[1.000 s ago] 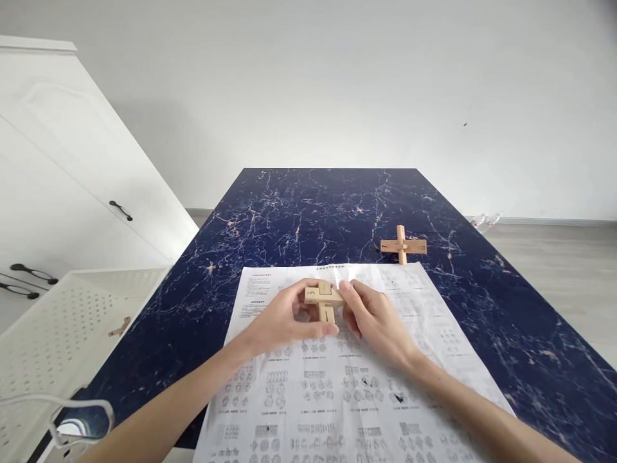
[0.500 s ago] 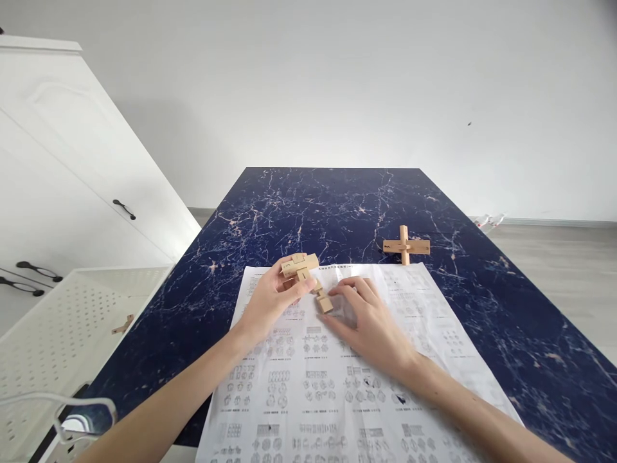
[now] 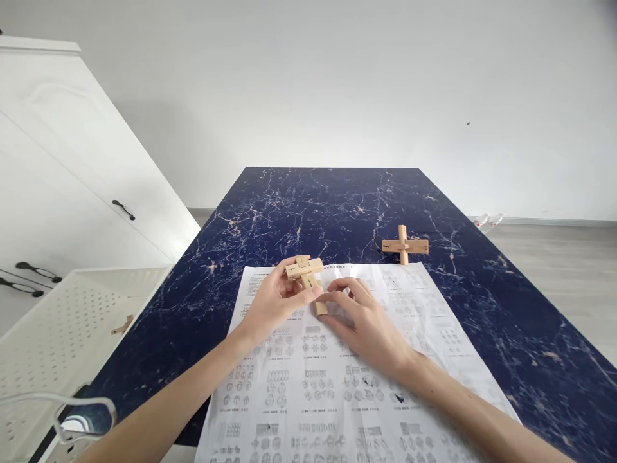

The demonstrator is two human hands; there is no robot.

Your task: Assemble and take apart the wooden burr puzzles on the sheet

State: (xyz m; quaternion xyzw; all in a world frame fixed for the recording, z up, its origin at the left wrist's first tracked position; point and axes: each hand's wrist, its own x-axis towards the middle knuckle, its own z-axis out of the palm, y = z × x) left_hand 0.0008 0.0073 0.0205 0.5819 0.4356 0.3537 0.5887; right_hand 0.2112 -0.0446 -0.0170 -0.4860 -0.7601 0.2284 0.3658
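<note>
A dark blue marbled table [image 3: 337,206] runs away from the viewer toward a plain white wall [image 3: 337,83] at 12 o'clock. A large printed sheet [image 3: 337,386] of small diagrams covers the near half of the table, its far edge lying just short of the middle and its near edge running out of the picture at 6 o'clock.

The left hand [image 3: 272,302] is curled around a wooden puzzle [image 3: 304,269], thumb and fingers closed on its crossed blocks and holding it just above the sheet's far edge. The right hand [image 3: 361,318] lies low over the sheet at 3 o'clock of the left, fingers loosely bent, fingertips touching a small wooden block [image 3: 321,307] that hangs below the puzzle; whether it truly grips the block cannot be told.

At 1 o'clock of the hands, well apart, a second wooden cross [image 3: 405,245] stands on bare table just beyond the sheet.

The far half of the table is open. At 9 o'clock stand a white cabinet [image 3: 62,173] and a white perforated basket [image 3: 72,321] close against the table's left edge. At 3 o'clock, grey floor [image 3: 554,270] lies beyond the right edge.
</note>
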